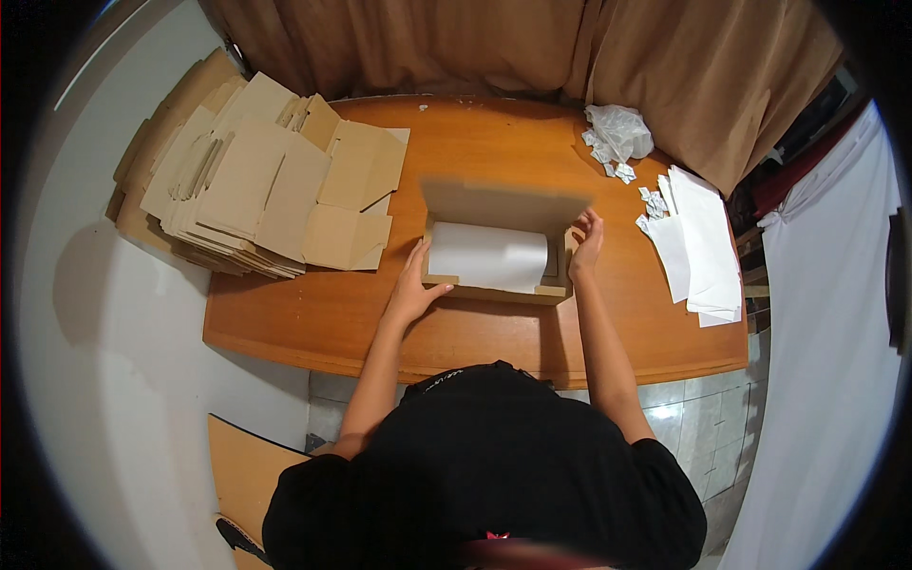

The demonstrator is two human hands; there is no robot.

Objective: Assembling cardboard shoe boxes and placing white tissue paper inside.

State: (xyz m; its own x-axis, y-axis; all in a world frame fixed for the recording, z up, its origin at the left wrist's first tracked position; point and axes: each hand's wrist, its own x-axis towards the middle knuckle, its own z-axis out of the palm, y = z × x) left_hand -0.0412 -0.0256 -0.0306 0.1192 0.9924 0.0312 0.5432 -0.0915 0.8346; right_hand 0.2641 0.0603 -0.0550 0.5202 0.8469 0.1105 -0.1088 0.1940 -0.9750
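A cardboard box (499, 295) stands on the wooden table in front of me, its lid (503, 204) raised at the far side. A curved sheet of white paper (486, 256) lies inside and covers most of the bottom. My left hand (412, 288) grips the near left corner, thumb over the front wall and fingers along the left side. At the right end, my right hand (587, 247) has its fingers curled against the lid's edge and the box's side. Part of its grip is hidden.
Flattened cardboard boxes (242, 180) are piled on the left of the table (456, 337), by the wall. White paper sheets (701, 242) lie at the right, beside small printed packets (654, 202). A clear plastic bag (619, 131) sits behind them, near the brown curtain (703, 85).
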